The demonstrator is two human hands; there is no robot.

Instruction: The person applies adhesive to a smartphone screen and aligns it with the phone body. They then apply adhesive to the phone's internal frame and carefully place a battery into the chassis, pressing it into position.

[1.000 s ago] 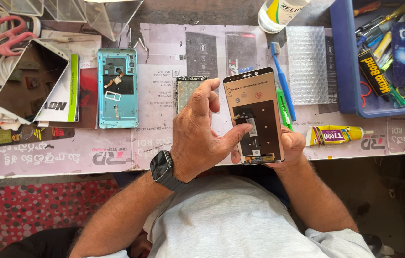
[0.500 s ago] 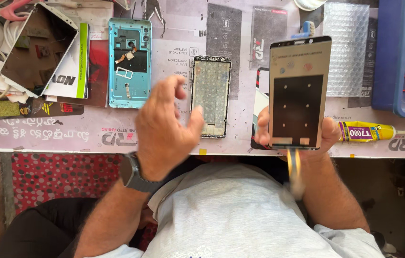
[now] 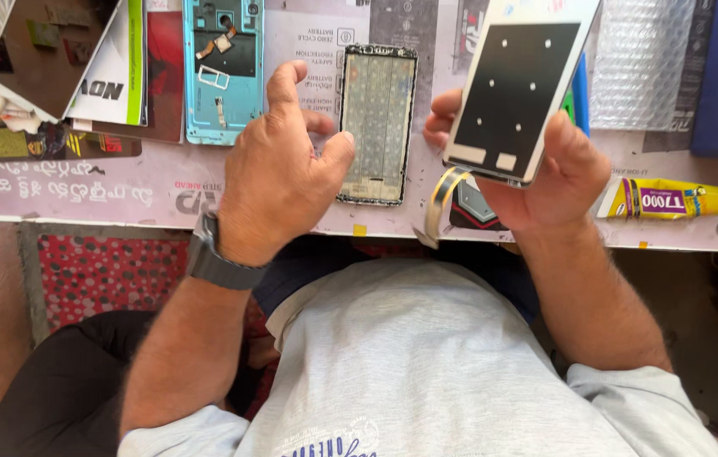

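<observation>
While the right hand tilts a white phone screen panel above the table, its fingers clamped on the panel's edges from beneath, the left hand hovers beside it, palm down, fingers loosely curled and apart, holding nothing. Between both hands a bare phone frame lies flat. A yellow glue tube lies near the right wrist.

Yellow glue tube, teal phone shell, bubble wrap on mat.
</observation>
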